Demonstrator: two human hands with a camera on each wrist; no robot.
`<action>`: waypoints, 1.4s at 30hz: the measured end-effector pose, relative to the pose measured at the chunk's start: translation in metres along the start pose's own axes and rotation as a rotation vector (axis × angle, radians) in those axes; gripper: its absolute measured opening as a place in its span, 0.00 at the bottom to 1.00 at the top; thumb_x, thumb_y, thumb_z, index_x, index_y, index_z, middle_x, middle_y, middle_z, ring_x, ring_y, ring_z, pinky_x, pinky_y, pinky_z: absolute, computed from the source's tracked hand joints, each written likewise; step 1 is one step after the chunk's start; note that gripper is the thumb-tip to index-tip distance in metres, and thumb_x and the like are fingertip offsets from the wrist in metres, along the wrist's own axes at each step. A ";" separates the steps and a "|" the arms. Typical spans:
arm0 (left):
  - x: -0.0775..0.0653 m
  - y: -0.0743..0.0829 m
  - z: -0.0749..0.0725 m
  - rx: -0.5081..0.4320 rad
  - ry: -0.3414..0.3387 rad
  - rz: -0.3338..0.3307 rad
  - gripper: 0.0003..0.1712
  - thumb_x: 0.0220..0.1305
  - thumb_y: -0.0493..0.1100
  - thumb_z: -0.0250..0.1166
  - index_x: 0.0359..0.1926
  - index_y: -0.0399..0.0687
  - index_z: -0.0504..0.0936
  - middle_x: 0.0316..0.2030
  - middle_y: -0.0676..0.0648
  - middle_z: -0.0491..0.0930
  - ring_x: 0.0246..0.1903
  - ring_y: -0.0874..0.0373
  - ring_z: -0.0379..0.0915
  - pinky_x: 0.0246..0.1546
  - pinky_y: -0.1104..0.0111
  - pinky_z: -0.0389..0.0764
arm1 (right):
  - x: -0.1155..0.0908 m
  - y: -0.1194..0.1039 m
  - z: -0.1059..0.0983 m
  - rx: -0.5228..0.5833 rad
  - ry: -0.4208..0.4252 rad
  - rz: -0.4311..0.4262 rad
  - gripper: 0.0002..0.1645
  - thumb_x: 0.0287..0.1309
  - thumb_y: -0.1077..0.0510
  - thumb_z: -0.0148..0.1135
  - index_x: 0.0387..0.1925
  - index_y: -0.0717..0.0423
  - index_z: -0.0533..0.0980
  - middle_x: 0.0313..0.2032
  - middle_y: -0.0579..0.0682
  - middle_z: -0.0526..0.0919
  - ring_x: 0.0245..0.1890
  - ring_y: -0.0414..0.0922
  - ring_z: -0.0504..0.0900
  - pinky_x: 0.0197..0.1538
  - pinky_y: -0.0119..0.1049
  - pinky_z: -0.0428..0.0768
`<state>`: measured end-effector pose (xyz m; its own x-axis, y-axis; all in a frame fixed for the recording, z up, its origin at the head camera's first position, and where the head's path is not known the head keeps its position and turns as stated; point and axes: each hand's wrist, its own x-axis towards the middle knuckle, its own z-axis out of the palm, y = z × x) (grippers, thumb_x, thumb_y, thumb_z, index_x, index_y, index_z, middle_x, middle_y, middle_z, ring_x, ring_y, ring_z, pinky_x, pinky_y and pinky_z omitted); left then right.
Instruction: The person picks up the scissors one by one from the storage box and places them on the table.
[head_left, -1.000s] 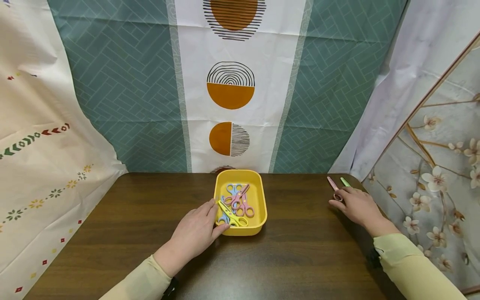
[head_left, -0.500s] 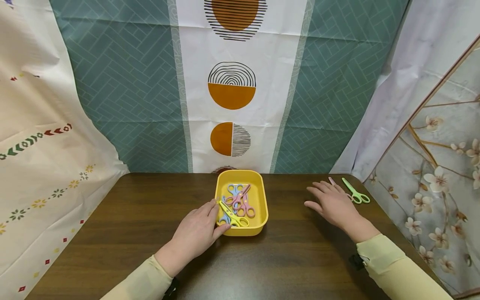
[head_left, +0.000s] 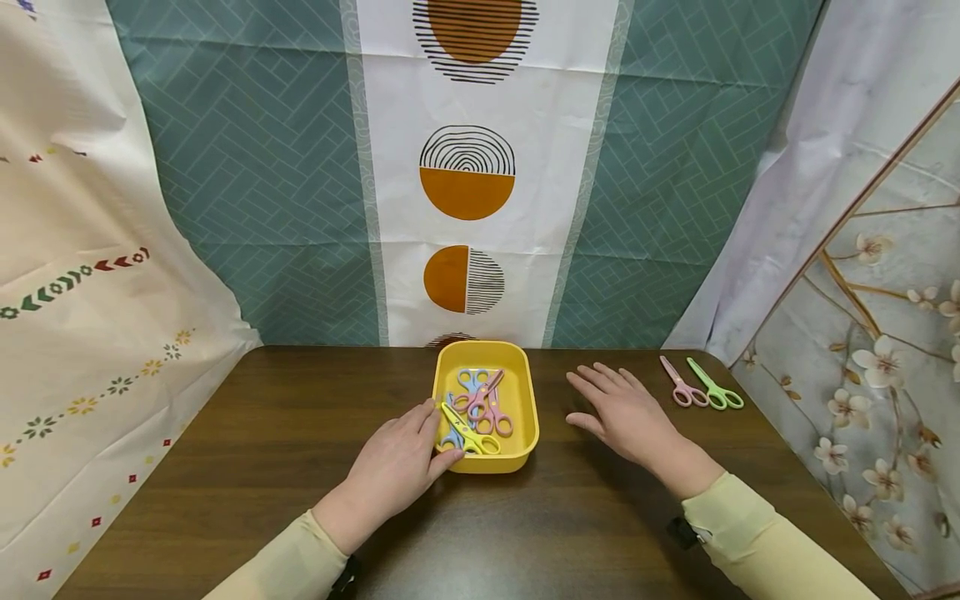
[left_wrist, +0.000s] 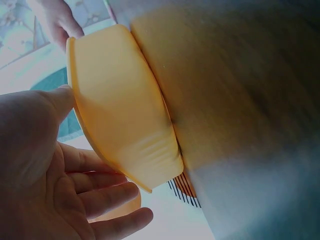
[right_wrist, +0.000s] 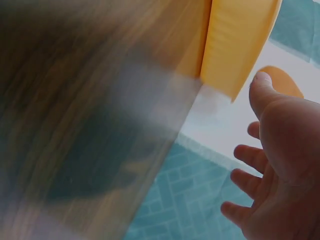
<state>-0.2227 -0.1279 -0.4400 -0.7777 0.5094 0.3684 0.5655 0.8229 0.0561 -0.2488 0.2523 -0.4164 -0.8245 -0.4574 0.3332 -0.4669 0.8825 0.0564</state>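
A yellow plastic tray (head_left: 517, 463) holds several children's scissors: yellow scissors (head_left: 471, 433) near its front left corner, with pink scissors (head_left: 483, 400) and blue scissors (head_left: 472, 380) behind. My left hand (head_left: 393, 462) holds the tray by that corner, thumb over the near rim and fingers along the left side; the left wrist view shows the thumb tip at the rim. Just right of the tray, my right hand (head_left: 626, 417) hovers palm down with its fingers spread and nothing in it. Pink scissors (head_left: 681, 387) and green scissors (head_left: 714, 388) lie side by side on the table further right.
The dark wooden table (head_left: 285, 417) ends at a patterned cloth backdrop (head_left: 300, 208). Cream fabric (head_left: 135, 350) hangs along the left edge, and a floral cloth (head_left: 862, 400) along the right, close to the loose scissors.
My right hand has let go of the pink scissors beside the green ones and moved left towards the tray. The left hand has stayed at the tray.
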 end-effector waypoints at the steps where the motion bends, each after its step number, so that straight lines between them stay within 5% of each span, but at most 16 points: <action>1: 0.000 0.000 0.000 0.000 -0.001 -0.001 0.44 0.77 0.65 0.70 0.70 0.28 0.79 0.70 0.32 0.78 0.67 0.39 0.79 0.63 0.47 0.83 | 0.001 -0.002 0.000 0.002 -0.005 -0.003 0.43 0.75 0.37 0.69 0.78 0.57 0.75 0.75 0.61 0.77 0.77 0.64 0.71 0.77 0.68 0.66; 23: 0.001 -0.001 -0.001 -0.001 0.011 0.010 0.43 0.77 0.64 0.70 0.69 0.28 0.79 0.70 0.32 0.78 0.67 0.39 0.79 0.62 0.47 0.83 | 0.022 -0.052 -0.002 0.043 -0.058 -0.097 0.44 0.74 0.36 0.70 0.79 0.55 0.74 0.77 0.58 0.75 0.80 0.60 0.69 0.80 0.65 0.62; 42: 0.000 0.000 -0.001 -0.001 0.004 0.005 0.44 0.77 0.64 0.69 0.71 0.28 0.78 0.70 0.32 0.78 0.67 0.38 0.80 0.62 0.46 0.83 | 0.033 -0.073 0.002 0.035 -0.043 -0.184 0.42 0.75 0.35 0.68 0.78 0.55 0.75 0.75 0.59 0.77 0.78 0.58 0.72 0.79 0.64 0.64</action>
<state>-0.2223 -0.1279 -0.4393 -0.7737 0.5124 0.3725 0.5697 0.8199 0.0556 -0.2421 0.1726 -0.4113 -0.7366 -0.6159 0.2794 -0.6215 0.7794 0.0797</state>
